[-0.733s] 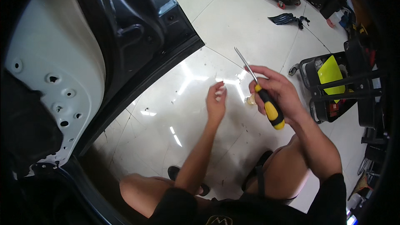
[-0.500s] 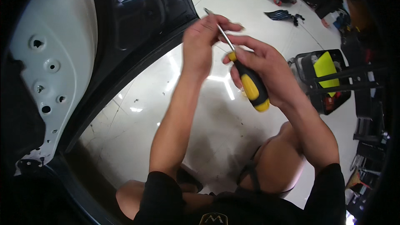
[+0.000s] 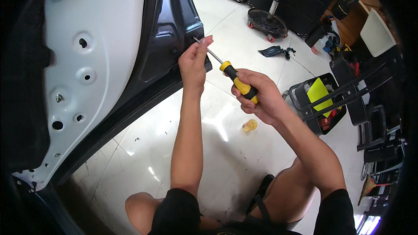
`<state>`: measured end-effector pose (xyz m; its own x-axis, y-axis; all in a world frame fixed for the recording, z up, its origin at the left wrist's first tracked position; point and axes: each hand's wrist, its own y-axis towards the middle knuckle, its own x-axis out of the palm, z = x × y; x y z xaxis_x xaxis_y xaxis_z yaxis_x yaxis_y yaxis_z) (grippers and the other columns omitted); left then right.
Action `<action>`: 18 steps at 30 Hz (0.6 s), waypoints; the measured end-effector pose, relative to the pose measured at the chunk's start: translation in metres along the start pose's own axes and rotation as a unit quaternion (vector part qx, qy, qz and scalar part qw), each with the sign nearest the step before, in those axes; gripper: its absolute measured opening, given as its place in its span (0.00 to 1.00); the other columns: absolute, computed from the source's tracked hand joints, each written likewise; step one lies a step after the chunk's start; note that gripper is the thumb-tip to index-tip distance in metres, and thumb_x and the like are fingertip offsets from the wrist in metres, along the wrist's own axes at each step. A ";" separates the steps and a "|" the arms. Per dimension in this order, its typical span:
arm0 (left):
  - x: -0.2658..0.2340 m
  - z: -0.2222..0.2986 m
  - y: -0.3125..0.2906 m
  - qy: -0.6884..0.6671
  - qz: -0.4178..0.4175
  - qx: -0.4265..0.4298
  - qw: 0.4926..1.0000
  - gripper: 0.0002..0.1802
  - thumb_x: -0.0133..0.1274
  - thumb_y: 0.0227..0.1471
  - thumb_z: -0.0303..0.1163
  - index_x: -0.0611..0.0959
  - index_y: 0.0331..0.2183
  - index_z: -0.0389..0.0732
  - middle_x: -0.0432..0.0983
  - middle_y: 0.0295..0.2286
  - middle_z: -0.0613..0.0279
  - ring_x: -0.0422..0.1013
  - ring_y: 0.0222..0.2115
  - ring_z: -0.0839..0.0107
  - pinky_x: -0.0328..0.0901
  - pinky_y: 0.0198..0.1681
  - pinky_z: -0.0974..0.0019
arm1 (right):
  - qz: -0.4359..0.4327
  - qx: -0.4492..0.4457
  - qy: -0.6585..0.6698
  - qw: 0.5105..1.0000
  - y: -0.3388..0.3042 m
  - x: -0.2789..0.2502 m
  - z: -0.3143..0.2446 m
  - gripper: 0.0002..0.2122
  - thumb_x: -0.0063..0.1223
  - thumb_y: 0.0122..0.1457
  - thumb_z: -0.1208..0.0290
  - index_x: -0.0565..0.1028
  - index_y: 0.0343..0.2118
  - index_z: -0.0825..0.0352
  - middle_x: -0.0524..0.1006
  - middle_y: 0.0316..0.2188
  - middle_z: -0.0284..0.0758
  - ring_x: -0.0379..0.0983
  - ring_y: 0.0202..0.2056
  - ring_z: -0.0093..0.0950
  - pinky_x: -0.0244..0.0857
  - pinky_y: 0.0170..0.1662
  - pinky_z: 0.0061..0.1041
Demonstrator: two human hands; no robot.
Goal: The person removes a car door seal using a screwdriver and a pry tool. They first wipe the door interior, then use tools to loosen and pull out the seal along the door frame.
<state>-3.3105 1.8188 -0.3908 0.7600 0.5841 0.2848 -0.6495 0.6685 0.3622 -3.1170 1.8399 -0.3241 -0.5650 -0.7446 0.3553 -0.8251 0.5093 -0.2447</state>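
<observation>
My right hand (image 3: pixel 265 95) is wrapped round the black and yellow handle of a screwdriver (image 3: pixel 230 70). The metal shaft slants up and left, and its tip sits at the dark panel (image 3: pixel 170 56) of a vehicle door or hatch, by a small hole near the panel's edge. My left hand (image 3: pixel 193 67) pinches the shaft close to the tip, its fingers partly hidden behind the thumb side. To the left, the white inner metal (image 3: pixel 93 30) has several round holes and a threaded stud (image 3: pixel 58 98).
A small yellowish pot (image 3: pixel 249 125) rests on the tiled floor. Right of my hands stands an open black toolbox (image 3: pixel 335 124) with a lime-green sheet (image 3: pixel 320 98) in it. Farther off are a red-seated rolling stool (image 3: pixel 273 6) and a dark crumpled piece (image 3: pixel 274 52).
Both hands have moved away from me with the screwdriver, bringing its tip to the dark panel's edge. The view has tilted up, showing more of the stool and the panel.
</observation>
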 end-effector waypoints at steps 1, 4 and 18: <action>-0.003 0.000 -0.002 -0.017 0.013 -0.006 1.000 0.24 0.49 0.65 0.48 0.84 0.47 0.37 0.80 0.46 0.60 0.72 0.48 0.75 0.60 0.53 0.67 | 0.005 -0.002 0.006 1.000 0.004 0.002 0.004 0.09 0.44 0.66 0.65 0.70 0.38 0.66 0.72 0.25 0.32 0.56 0.15 0.15 0.49 0.18 0.17; -0.005 0.002 0.000 -0.025 0.008 -0.028 0.999 0.22 0.46 0.66 0.46 0.84 0.47 0.38 0.80 0.47 0.61 0.71 0.49 0.75 0.59 0.53 0.67 | 0.015 -0.007 0.025 1.000 0.010 0.007 0.009 0.09 0.45 0.66 0.65 0.70 0.37 0.66 0.72 0.24 0.32 0.56 0.15 0.14 0.49 0.17 0.17; -0.004 0.005 -0.001 0.022 0.013 -0.028 0.999 0.21 0.50 0.65 0.43 0.85 0.42 0.34 0.81 0.43 0.55 0.72 0.48 0.73 0.59 0.57 0.69 | 0.013 -0.020 0.052 0.998 0.007 0.001 0.012 0.11 0.45 0.65 0.66 0.71 0.41 0.69 0.73 0.24 0.33 0.56 0.15 0.14 0.47 0.18 0.17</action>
<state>-3.3122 1.8133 -0.3877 0.7417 0.6207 0.2541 -0.6705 0.6767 0.3042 -3.1234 1.8380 -0.3366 -0.5823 -0.6827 0.4415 -0.8079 0.5465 -0.2204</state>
